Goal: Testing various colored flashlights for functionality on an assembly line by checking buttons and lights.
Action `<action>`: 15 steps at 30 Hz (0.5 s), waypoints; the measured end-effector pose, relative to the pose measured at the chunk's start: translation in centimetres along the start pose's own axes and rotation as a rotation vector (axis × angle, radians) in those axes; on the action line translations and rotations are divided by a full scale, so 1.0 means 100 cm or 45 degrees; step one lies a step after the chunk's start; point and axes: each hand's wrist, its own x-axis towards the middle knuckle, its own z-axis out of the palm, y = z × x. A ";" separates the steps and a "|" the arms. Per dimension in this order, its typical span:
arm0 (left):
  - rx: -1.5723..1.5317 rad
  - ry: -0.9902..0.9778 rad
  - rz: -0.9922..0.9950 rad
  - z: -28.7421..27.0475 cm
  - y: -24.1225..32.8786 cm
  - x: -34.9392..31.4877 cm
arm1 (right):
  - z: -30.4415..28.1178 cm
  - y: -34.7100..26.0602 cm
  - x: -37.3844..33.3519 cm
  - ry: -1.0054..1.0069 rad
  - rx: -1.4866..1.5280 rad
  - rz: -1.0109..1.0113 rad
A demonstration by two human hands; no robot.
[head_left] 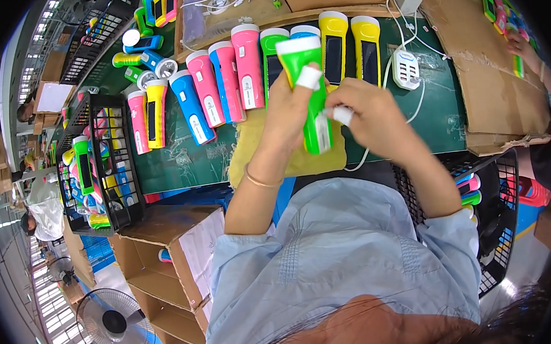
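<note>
- Spanning the middle: green bench, scuffed top, bits of clear tape near front edge.
- Brown cardboard over bench's right end.
- Black basket at bench's left edge, full of mixed-colour flashlights.
- Shallow tray along bench's back edge, white cables inside.
- Yellow cloth at middle of bench's front edge, partly hanging over.
- Row of flashlights side by side, from left part to back middle of bench; pink, yellow, blue, green, white-rimmed heads. Several more lie loose toward back left corner.
- Left hand: wrapped round green flashlight, thumb across front.
- Right hand: fingers bent in, narrow, tips at flashlight's right side; blurred, can't tell if they grip anything.
- Green flashlight: held above cloth, mid-bench, wide white-rimmed head toward back edge, narrow end toward front edge; hides part of row.
- White multi-port charger right of row, toward bench's right end, cable attached.
- White finger wraps: one on left thumb, one on a right finger.
</note>
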 end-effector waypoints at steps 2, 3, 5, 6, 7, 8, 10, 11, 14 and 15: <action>-0.340 -0.065 0.007 0.000 -0.001 -0.007 | -0.023 0.001 -0.001 -0.532 0.688 0.103; -0.519 -0.086 0.075 0.000 0.000 -0.011 | -0.019 -0.006 -0.007 -0.544 0.634 0.010; -0.541 -0.145 0.152 0.001 0.006 -0.010 | -0.015 -0.017 -0.017 -0.274 0.484 0.113; -0.391 -0.109 0.171 0.006 0.007 -0.012 | -0.018 -0.021 -0.016 -0.097 0.384 0.132; -0.242 -0.072 0.191 0.010 0.008 -0.013 | -0.012 -0.017 -0.020 0.074 0.215 0.031; -0.213 -0.040 0.177 0.013 0.007 -0.014 | -0.010 -0.015 -0.019 0.081 0.220 0.038; -0.151 0.047 0.111 0.017 0.007 -0.018 | -0.006 -0.012 -0.015 0.193 -0.388 -0.395; -0.096 0.138 0.055 0.018 0.006 -0.019 | -0.004 -0.015 -0.017 0.172 -0.549 -0.453; 0.054 0.167 0.154 0.012 -0.002 -0.016 | -0.008 0.005 -0.003 -0.054 -0.116 -0.277; -0.106 0.043 0.091 0.012 -0.001 -0.018 | -0.023 0.007 -0.001 -0.399 0.317 -0.175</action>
